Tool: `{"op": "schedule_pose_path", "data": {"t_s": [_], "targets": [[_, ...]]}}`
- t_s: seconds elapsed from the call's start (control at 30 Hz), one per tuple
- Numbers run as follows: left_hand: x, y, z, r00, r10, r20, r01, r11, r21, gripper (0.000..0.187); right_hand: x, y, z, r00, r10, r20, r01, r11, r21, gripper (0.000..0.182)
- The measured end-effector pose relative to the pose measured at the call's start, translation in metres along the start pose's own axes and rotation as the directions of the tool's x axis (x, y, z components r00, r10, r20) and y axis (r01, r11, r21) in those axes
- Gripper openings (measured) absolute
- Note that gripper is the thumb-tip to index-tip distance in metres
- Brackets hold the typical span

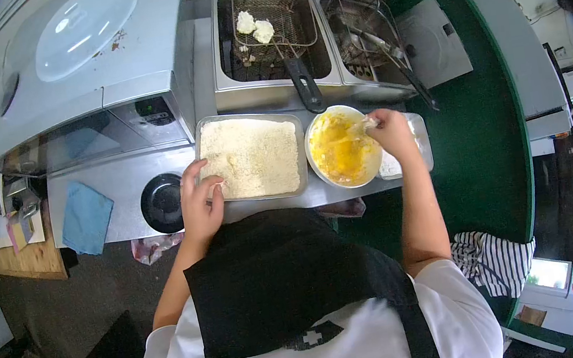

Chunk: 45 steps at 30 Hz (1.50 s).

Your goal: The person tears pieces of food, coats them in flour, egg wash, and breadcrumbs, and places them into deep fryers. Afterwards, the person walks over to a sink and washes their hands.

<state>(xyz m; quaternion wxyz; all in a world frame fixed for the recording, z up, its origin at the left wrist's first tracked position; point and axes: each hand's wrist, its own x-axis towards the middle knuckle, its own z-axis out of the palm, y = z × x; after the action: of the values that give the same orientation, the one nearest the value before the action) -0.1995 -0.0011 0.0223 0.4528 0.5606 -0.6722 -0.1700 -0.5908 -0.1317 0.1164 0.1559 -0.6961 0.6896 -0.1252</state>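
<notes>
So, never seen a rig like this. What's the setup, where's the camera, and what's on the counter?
There's no robot: a person works with two bare hands. The single picture comes from a camera worn on the head, looking forward and down.

The right hand has a small pale piece in its grip, above the edge of a white bowl of yellow liquid. The left hand is at the left edge of a crumb-filled tray; whether it holds anything is unclear.

Also on the steel counter: a black bowl, a blue cloth, and a smaller tray partly hidden by the right arm. Behind are wire frying baskets.
</notes>
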Motion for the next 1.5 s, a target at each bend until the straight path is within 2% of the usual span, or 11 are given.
{"op": "schedule_pose_path", "data": {"t_s": [0.33,0.43,0.5,0.57,0.93,1.03,1.13,1.23,1.37,1.4,1.5], "targets": [[0.007,-0.017,-0.017,0.999,0.033,0.034,-0.033,0.999,-0.024,0.014,-0.04,-0.055,-0.083,0.984,0.028,-0.176,-0.001,0.989,0.148,0.027],[0.011,-0.021,-0.023,0.997,0.062,0.035,-0.063,0.998,0.027,0.014,-0.04,-0.047,-0.071,0.994,0.042,-0.097,-0.019,0.974,0.226,0.025],[0.013,-0.023,-0.026,0.996,0.078,0.048,-0.081,0.994,0.078,0.014,-0.038,-0.033,-0.047,0.994,-0.026,-0.106,0.035,0.995,0.091,0.028],[0.015,-0.025,-0.028,0.993,0.084,0.081,-0.092,0.989,0.112,0.014,-0.043,-0.05,-0.028,0.996,0.089,-0.032,-0.087,0.995,0.056,0.032],[0.006,-0.039,-0.037,0.976,0.03,0.214,-0.059,0.99,0.129,0.018,-0.024,-0.115,0.133,0.903,-0.105,0.416,-0.031,0.951,0.308,0.04],[0.001,-0.039,-0.041,0.98,0.041,0.196,-0.07,0.987,0.143,0.018,-0.018,-0.132,0.152,0.947,-0.191,0.258,0.189,0.981,0.032,0.039],[-0.009,-0.041,-0.041,0.991,0.039,0.131,-0.063,0.98,0.189,0.019,-0.015,-0.146,0.18,0.837,-0.522,0.164,0.508,0.853,0.119,0.034],[-0.019,-0.041,-0.038,0.997,0.058,0.052,-0.067,0.98,0.189,0.018,-0.012,-0.154,0.203,0.76,-0.611,0.223,0.622,0.782,0.023,0.029],[-0.039,-0.037,-0.029,1.0,-0.006,-0.008,0.008,0.964,0.267,0.023,0.006,-0.158,0.212,0.758,-0.455,0.468,0.568,0.813,-0.13,0.038],[-0.037,-0.015,-0.041,0.998,-0.004,-0.061,0.018,0.973,0.232,0.021,0.012,-0.141,0.222,0.702,-0.619,0.351,0.656,0.755,0.019,0.039],[-0.059,-0.001,-0.034,0.98,-0.061,-0.192,0.108,0.963,0.245,0.018,0.019,-0.14,0.225,0.666,-0.698,0.261,0.707,0.703,0.078,0.033]]}}
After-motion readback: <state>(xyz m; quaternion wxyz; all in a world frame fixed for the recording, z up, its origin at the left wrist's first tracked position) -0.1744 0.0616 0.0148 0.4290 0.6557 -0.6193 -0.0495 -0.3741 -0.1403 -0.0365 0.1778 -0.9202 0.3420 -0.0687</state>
